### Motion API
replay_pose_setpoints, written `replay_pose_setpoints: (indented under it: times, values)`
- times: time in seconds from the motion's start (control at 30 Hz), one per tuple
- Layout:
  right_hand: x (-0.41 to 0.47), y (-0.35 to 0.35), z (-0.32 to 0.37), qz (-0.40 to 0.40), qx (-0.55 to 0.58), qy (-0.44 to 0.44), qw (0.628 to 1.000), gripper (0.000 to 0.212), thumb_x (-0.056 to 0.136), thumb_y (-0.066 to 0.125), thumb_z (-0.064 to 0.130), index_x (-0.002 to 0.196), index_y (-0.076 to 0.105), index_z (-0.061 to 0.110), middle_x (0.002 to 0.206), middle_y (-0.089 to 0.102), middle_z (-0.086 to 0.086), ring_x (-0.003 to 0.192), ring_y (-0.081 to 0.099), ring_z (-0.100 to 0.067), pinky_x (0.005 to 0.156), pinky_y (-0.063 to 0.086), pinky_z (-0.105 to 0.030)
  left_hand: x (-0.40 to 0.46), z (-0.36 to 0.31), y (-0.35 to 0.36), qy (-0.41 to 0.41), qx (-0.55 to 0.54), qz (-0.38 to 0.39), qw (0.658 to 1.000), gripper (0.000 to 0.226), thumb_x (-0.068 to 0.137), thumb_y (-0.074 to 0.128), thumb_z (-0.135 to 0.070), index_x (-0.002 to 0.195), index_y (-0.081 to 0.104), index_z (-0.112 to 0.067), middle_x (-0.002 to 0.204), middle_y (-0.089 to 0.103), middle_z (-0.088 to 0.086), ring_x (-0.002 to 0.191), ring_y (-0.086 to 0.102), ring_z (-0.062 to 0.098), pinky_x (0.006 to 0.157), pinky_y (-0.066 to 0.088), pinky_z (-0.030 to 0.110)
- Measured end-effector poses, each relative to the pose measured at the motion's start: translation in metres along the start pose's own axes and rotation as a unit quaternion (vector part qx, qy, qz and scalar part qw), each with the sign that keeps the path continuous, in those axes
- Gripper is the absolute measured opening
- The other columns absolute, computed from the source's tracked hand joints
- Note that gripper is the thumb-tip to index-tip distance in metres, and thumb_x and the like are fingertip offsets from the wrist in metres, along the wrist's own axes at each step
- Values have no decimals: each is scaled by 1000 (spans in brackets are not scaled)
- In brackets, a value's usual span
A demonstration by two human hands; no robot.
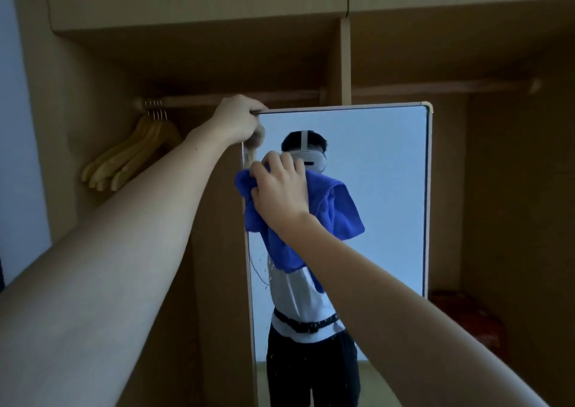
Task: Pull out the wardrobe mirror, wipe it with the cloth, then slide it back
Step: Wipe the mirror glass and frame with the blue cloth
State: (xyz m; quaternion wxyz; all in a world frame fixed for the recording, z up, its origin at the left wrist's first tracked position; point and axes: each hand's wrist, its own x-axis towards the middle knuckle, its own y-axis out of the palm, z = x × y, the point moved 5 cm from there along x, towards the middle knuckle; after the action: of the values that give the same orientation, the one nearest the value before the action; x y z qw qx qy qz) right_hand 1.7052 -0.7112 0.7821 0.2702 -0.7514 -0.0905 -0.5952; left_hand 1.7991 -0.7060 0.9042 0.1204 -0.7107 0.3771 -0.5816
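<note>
The tall wardrobe mirror (385,195) stands pulled out in front of the open wardrobe, its glass facing me. My left hand (238,118) grips its top left corner. My right hand (278,185) holds a bunched blue cloth (249,188) and presses it against the glass near the mirror's left edge, at upper height. Part of the cloth hangs down below my wrist. Small specks and a thin curved streak show on the glass lower left. The mirror reflects a person and the cloth.
Several wooden hangers (133,154) hang on the left clothes rail (193,100). A vertical wardrobe divider (345,61) rises behind the mirror. A red patterned object (466,316) sits low in the right compartment.
</note>
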Motion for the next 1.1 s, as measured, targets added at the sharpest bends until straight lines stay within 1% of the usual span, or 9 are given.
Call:
replay_pose_setpoints:
  times: [0.1, 0.33, 0.43, 0.53, 0.6, 0.73, 0.93, 1.03, 1.1]
  values:
    - [-1, -3, -3, -6, 35, 13, 999, 19, 76, 63, 18, 93, 69, 14, 95, 59, -9, 90, 53, -32, 81, 40, -45, -4, 0, 1, 4, 16, -23, 1000, 54, 94, 43, 4, 140, 57, -20, 141, 55, 11, 127, 53, 29, 99, 45, 35]
    - [37, -15, -8, -61, 21, 90, 994, 25, 81, 59, 18, 104, 66, 14, 103, 59, -10, 93, 53, -32, 84, 41, -46, -9, -6, -5, 27, 32, -25, 999, 41, 94, 52, 0, 131, 62, -15, 127, 62, 9, 118, 57, 29, 90, 46, 35]
    - [11, -1, 1, -66, 20, 57, 996, 24, 75, 60, 17, 98, 68, 13, 95, 59, -10, 87, 53, -33, 79, 41, -47, -9, -5, -4, 27, 30, -29, 999, 48, 90, 50, 7, 133, 61, -13, 131, 61, 13, 118, 57, 31, 92, 49, 37]
    - [-6, 4, 9, -19, 32, 22, 999, 20, 74, 63, 15, 93, 70, 14, 93, 60, -9, 89, 54, -33, 79, 42, -47, -8, -2, -3, 27, 26, -21, 999, 54, 87, 48, 12, 134, 61, -11, 133, 59, 15, 119, 57, 33, 94, 51, 40]
    - [7, -4, 6, -4, 49, 42, 998, 21, 77, 62, 17, 96, 69, 18, 98, 60, -6, 94, 54, -30, 84, 41, -44, -6, -1, -2, 33, 28, -20, 999, 48, 90, 49, 10, 131, 62, -12, 130, 61, 14, 117, 57, 32, 92, 50, 39]
    - [50, -26, -8, -63, 26, 108, 992, 23, 84, 58, 20, 106, 65, 18, 109, 59, -7, 99, 52, -29, 85, 39, -41, 1, 1, 0, 67, 31, -9, 997, 29, 97, 49, -6, 115, 68, -19, 116, 65, 6, 109, 60, 28, 80, 44, 34]
    - [-2, 0, 5, -42, 20, 62, 997, 22, 73, 56, 17, 90, 69, 14, 92, 59, -9, 87, 54, -33, 75, 42, -45, 6, 8, 9, 40, 33, -24, 998, 53, 90, 52, 7, 137, 57, -17, 137, 56, 13, 121, 56, 34, 86, 47, 37]
    - [-4, 4, 7, 12, 19, 54, 998, 19, 77, 59, 18, 91, 71, 15, 96, 61, -7, 94, 55, -33, 82, 42, -46, 6, 8, 13, 37, 34, -28, 998, 53, 91, 54, 6, 139, 54, -16, 139, 54, 15, 124, 54, 35, 91, 47, 39]
    - [15, -6, 4, -5, 17, 79, 997, 20, 78, 62, 17, 96, 70, 17, 101, 61, -6, 97, 53, -30, 86, 39, -42, 8, 7, 14, 40, 37, -34, 998, 47, 92, 55, 2, 136, 56, -15, 134, 56, 14, 121, 54, 34, 87, 47, 39]
